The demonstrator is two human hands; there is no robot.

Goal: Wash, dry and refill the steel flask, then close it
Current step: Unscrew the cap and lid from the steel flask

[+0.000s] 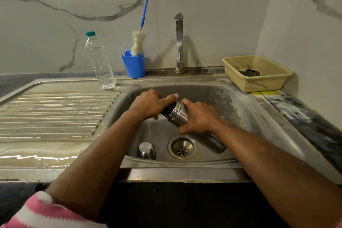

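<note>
holding the steel flask (178, 117) tilted over the sink (231, 109), i'm keeping its mouth pointing up and to the left while its base is angling down to the right, above the drain (182, 147). my right hand (199, 116) is wrapping around the flask's upper body, fingers curling over the far side and thumb pressing on the near side. my left hand (150, 104) is closing around the black stopper (167, 110) at the flask's mouth, fingers curling over it and thumb lying along the top. whether the stopper is seated tight or coming loose, i cannot tell.

down in the basin, the steel cup lid (146, 150) is sitting upside down just left of the drain, apart from the flask. on the far ledge, a clear water bottle (100, 63) with a green cap is standing to the left, and beside it a blue holder (133, 65) is carrying a bottle brush (137, 44) with a blue handle. the tap (179, 42) is standing behind the basin, with no water visibly running. on the far right, a yellow basket (259, 74) is holding something dark. the drainboard (53, 113) to the left is glistening wet.
</note>
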